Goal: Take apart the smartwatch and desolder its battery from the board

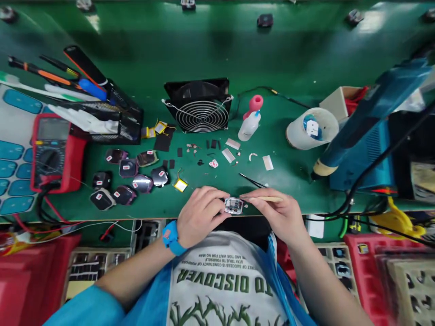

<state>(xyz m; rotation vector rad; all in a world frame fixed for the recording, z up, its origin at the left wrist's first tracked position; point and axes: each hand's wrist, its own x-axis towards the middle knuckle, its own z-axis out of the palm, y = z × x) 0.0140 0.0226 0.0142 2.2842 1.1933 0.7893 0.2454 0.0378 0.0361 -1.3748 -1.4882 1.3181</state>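
My left hand [201,212] is closed on the edge of a small opened watch case [233,206], whose electronic insides face up. It is held at the front edge of the green bench. From the other side, my right hand [280,215] pinches a thin tool with a tan handle [270,198]. The tool's tip reaches the right rim of the watch case; its exact shape is too small to tell. Black tweezers [252,180] lie just beyond my right hand. A small yellow-edged battery [180,184] rests beyond my left hand.
Several watch cases with labels [128,167] lie at left, near a red multimeter [50,151] and a black mesh tool holder [127,120]. A fan [199,108], a dropper bottle [249,126], a white tub [311,129] and a blue electric screwdriver [367,117] stand farther back and right.
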